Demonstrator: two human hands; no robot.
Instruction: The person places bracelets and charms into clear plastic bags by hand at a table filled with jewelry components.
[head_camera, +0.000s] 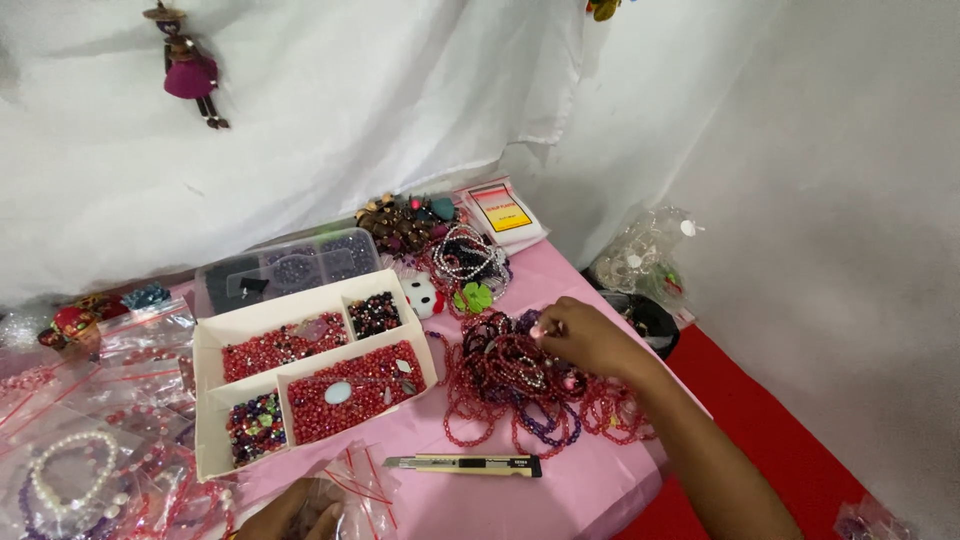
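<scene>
Nearest the camera, at the bottom edge, the left hand (300, 515) rests on clear plastic bags (345, 485) with red seal strips; most of it is cut off by the frame, so whether its fingers are spread or curled I cannot tell. Just beyond lies a cream-and-black box cutter (465, 464) on the pink desk (580, 490).

Farther out, the right hand (590, 340) reaches over a heap of bead strands (520, 385), red, pink and purple, on the desk's right side. Its fingers (553, 327) are pinched narrow on a small pale bead or strand end at the top of the heap.

Those strands look light and limp, likely to snake, tangle and drag neighbours along when one is lifted. The beads seem smooth and slippery, so a pinch on the string between beads, or a hooked finger through a loop, should hold better than squeezing a bead itself. Thin threads could snap under a hard tug.

Left of the heap sits a white divided tray (205, 345) of loose red and mixed beads, with a clear lidded organiser (290, 268) behind it.
</scene>
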